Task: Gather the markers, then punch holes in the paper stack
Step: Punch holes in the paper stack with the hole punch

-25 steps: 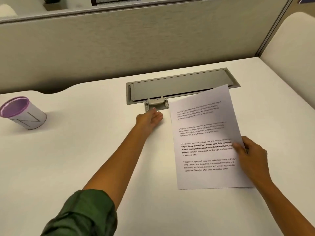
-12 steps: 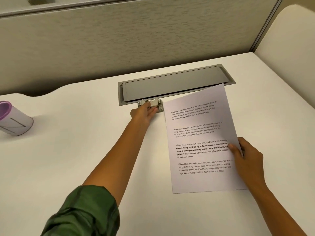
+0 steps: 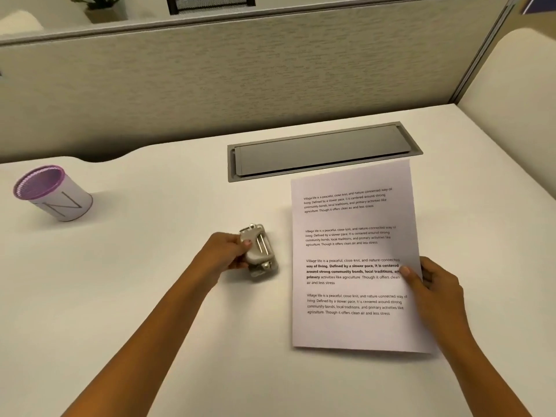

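A white paper stack (image 3: 355, 254) with printed text lies on the white desk (image 3: 150, 296), right of centre. My right hand (image 3: 433, 287) pinches its right edge, thumb on top of the sheet. A small grey and metal hole punch (image 3: 260, 251) is a little left of the paper's left edge. My left hand (image 3: 224, 251) grips the punch from its left side, thumb on top. A white cup with a purple rim (image 3: 54, 194) stands at the far left; I see no markers inside it or on the desk.
A grey cable-tray lid (image 3: 322, 150) is set into the desk behind the paper. A beige partition wall (image 3: 240, 70) runs along the back edge. A cream chair back (image 3: 517, 109) rises at the right.
My left hand took hold of the hole punch by the cable tray and drew it back toward me, to beside the paper's left edge. The right hand kept its hold on the paper.
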`<state>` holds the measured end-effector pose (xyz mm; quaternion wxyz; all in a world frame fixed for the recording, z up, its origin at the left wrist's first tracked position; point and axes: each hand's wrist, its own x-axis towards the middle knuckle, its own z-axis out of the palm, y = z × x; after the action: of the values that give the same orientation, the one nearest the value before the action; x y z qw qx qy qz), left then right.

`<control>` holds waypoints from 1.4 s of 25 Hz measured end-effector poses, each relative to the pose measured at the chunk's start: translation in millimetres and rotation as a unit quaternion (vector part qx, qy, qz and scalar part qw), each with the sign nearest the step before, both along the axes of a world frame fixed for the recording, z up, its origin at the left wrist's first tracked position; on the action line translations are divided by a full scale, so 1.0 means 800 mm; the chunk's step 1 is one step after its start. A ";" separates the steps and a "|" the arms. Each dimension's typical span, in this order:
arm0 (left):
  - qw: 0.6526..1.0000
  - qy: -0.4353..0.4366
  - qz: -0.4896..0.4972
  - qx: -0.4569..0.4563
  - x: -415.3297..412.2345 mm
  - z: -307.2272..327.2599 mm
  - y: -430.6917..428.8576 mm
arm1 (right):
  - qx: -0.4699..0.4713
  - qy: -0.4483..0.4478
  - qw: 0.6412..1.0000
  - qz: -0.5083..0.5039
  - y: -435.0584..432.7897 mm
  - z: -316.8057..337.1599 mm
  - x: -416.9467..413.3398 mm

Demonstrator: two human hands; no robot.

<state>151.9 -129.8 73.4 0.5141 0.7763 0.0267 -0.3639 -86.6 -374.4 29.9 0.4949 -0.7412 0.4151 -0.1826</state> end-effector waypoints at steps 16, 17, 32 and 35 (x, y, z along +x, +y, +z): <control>0.992 0.007 -0.070 0.101 -0.055 -0.017 0.058 | 0.064 0.054 0.991 0.103 0.060 -0.013 -0.001; 0.992 0.004 -0.071 0.102 -0.055 -0.017 0.058 | 0.064 0.054 0.991 0.105 0.062 -0.014 0.001; 0.998 -0.005 0.017 0.063 -0.071 -0.021 0.068 | 0.044 0.070 0.989 0.124 0.073 -0.010 0.006; 0.997 -0.002 0.034 0.065 -0.073 -0.022 0.066 | 0.042 0.079 0.987 0.130 0.072 -0.010 0.008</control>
<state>93.1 -77.1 56.1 0.4749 0.8072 0.0760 -0.3423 -80.6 -316.8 22.1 0.5110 -0.7795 0.3601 -0.0402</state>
